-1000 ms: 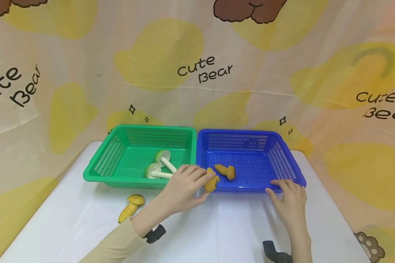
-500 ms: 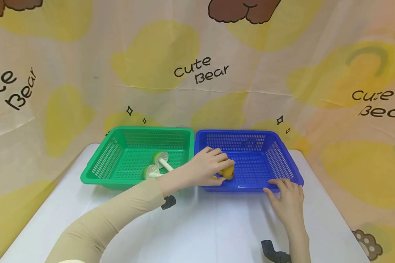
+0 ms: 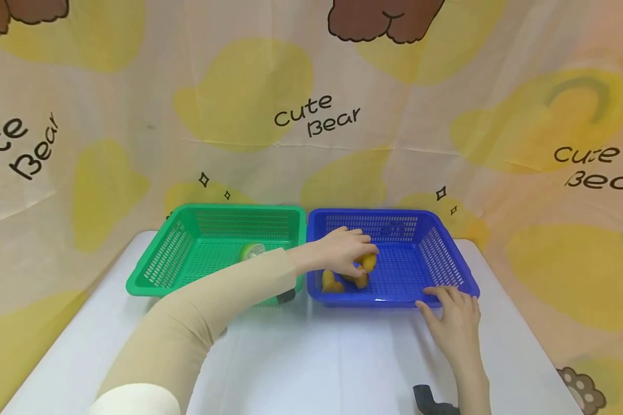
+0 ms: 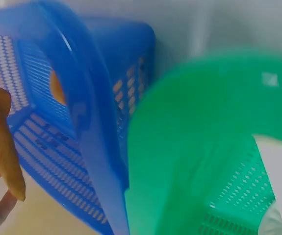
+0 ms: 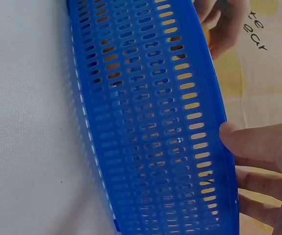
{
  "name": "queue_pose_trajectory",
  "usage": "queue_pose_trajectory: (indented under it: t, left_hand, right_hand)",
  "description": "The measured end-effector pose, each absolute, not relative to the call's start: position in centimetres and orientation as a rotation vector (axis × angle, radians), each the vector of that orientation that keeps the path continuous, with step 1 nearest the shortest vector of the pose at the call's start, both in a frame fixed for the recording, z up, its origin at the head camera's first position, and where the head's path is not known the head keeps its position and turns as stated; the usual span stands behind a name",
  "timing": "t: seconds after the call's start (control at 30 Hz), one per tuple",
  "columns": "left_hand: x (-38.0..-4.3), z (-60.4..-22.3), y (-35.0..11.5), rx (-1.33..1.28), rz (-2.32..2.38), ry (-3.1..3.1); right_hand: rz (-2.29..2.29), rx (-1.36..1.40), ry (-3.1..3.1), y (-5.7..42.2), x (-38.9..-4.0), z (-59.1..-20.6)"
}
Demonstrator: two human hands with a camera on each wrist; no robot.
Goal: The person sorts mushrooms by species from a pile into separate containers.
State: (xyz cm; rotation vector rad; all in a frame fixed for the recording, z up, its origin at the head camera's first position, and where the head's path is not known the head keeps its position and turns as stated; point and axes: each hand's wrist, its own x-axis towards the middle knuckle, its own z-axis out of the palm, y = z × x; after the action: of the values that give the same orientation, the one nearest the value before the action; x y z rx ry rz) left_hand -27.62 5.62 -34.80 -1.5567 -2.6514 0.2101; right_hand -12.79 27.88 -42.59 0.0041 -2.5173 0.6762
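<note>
My left hand (image 3: 342, 251) reaches over the blue basket (image 3: 394, 300) and holds a yellow-brown toy mushroom (image 4: 4, 147), its stem pointing away from the palm in the left wrist view. Under the hand, two more brown mushrooms lie on the basket floor: one mushroom (image 3: 330, 282) in the front left corner, another mushroom (image 3: 361, 281) beside it, partly covered by the fingers. At the basket's front right, my right hand (image 3: 454, 320) grips the rim, thumb (image 5: 251, 142) on the near side and fingers beyond it.
A green basket (image 3: 150, 282) stands left of the blue one, sides together. It holds white-stemmed mushrooms with green caps (image 3: 250, 251), mostly hidden by the left sleeve (image 3: 213, 300). Both baskets stand on a white table (image 3: 316, 357) before a printed cloth (image 3: 239, 104).
My left hand has moved right and inward over the blue basket with its mushroom. A mushroom now shows in the basket's front left corner. The sleeve covers the green basket's front. My right hand stays put.
</note>
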Motion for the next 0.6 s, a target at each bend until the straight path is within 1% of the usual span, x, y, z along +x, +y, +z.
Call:
queue_pose_trajectory:
  t: [0.3,0.6]
  left_hand:
    - [-29.7,-36.1,6.7,-1.55,0.332,-2.821]
    - [-30.6,-37.1,6.8,-1.497,0.421,-2.84]
  right_hand:
    - [0.698,0.011,-2.529,27.9,-12.7,-42.8]
    - [0.685,-0.001,-2.527,27.8,-12.8,-42.6]
